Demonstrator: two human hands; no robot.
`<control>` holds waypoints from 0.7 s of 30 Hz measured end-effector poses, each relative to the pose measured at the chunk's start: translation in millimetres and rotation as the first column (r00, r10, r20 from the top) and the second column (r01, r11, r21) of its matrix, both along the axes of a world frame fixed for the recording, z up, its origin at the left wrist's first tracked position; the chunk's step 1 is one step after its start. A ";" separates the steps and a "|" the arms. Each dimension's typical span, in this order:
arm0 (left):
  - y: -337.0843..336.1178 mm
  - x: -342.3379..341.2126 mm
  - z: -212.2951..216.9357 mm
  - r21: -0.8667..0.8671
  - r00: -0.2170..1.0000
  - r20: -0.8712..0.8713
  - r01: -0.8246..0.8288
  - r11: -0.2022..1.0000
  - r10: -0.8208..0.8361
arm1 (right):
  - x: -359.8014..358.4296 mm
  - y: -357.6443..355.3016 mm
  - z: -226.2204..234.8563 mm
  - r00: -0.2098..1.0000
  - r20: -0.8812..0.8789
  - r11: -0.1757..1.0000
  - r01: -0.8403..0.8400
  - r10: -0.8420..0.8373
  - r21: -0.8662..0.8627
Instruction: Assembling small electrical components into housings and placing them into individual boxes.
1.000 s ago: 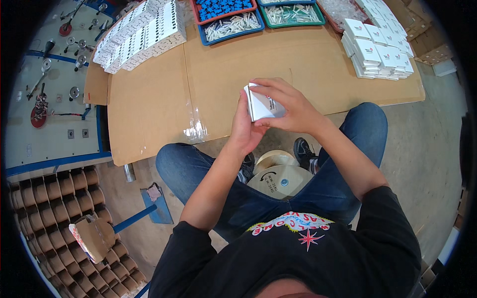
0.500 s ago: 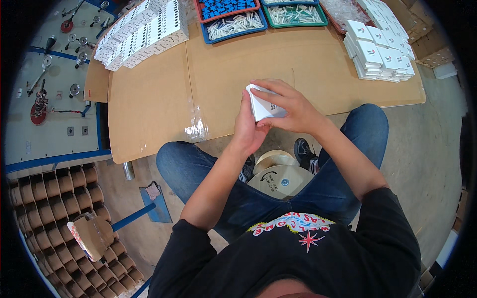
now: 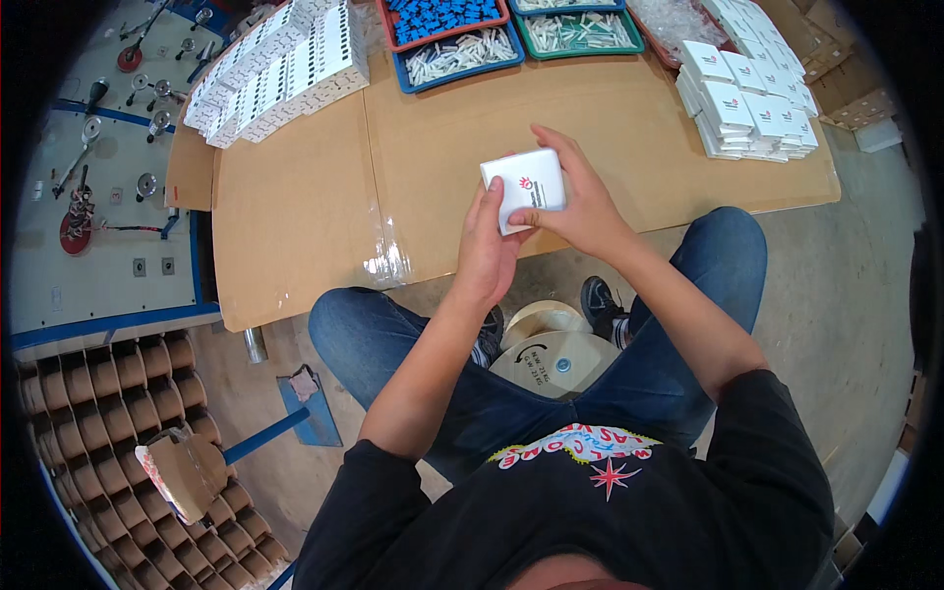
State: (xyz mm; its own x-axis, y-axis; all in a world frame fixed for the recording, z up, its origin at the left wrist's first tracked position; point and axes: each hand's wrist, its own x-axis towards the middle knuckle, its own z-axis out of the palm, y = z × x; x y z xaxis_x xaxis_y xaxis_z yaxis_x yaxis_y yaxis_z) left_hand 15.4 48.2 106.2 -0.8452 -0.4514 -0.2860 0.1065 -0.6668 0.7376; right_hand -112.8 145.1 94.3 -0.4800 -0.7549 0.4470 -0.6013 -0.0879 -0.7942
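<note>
A small white box [image 3: 544, 168] with a red and dark print is held over the near part of the cardboard-covered table. My left hand [image 3: 482, 248] grips its left side, the thumb on the printed face and the other fingers hidden behind. From the right, my right hand [image 3: 587, 204] also holds the box, its thumb pressed on the lower part of the face. The right index finger sticks up past the box's upper right corner. The printed face is turned up toward me.
White boxes [image 3: 730, 103] are stacked at the table's far right, white blocks with dark slots [image 3: 295, 84] at the far left. Between them stand a blue tray [image 3: 458, 87] of white pieces, a red tray [image 3: 391, 37] of blue pieces and a green tray [image 3: 580, 54]. A cardboard-celled rack [image 3: 108, 393] stands lower left.
The box has turned so that its printed face lies open to view. My right hand has shifted from covering its top to the right side, with the index finger lifted.
</note>
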 end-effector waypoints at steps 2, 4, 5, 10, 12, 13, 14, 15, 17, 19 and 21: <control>-0.5 -2.0 -2.2 -0.074 0.998 -0.010 -0.055 0.996 0.054 | 2.7 -3.0 -6.3 0.826 0.563 0.999 0.019 -0.031 0.028; 1.3 -3.0 -2.0 -0.127 0.978 -0.112 -0.191 0.973 0.177 | 6.7 -4.1 -6.7 0.684 0.728 0.998 0.066 -0.041 -0.006; 0.4 -1.4 -1.4 -0.131 0.978 -0.113 -0.190 0.973 0.176 | 7.8 -3.8 -3.0 0.467 0.884 0.999 0.031 0.022 -0.041; -14.2 6.4 -8.0 -0.308 0.997 0.017 -0.072 0.949 0.081 | -5.5 -0.7 8.1 0.162 0.977 0.985 0.078 0.138 -0.152; -13.9 3.6 1.5 -0.446 0.991 -0.048 -0.131 0.885 0.123 | -13.5 5.5 12.2 0.383 0.914 0.991 -0.027 0.134 -0.133; -13.2 2.7 6.2 -0.570 0.982 -0.114 -0.188 0.800 0.149 | -14.3 7.2 11.5 0.383 0.914 0.991 -0.031 0.134 -0.133; -14.6 4.4 10.8 -0.570 0.982 -0.114 -0.189 0.800 0.151 | -12.7 8.7 12.5 0.495 0.856 0.987 -0.126 0.151 -0.101; -17.3 7.8 15.1 -0.543 0.992 -0.102 -0.114 0.832 0.069 | -10.3 9.8 13.8 0.597 0.783 0.975 -0.214 0.177 -0.057; -20.8 13.7 16.8 -0.513 0.996 -0.091 -0.037 0.857 -0.012 | -3.3 8.9 24.8 0.580 0.791 0.971 -0.229 0.195 -0.072; -22.2 18.7 15.0 -0.501 0.998 -0.058 0.004 0.865 -0.039 | 0.7 9.0 28.1 0.561 0.799 0.966 -0.245 0.214 -0.086; -22.6 18.5 16.2 -0.504 0.996 -0.082 -0.003 0.864 -0.044 | -1.2 10.1 28.5 0.595 0.769 0.960 -0.265 0.235 -0.088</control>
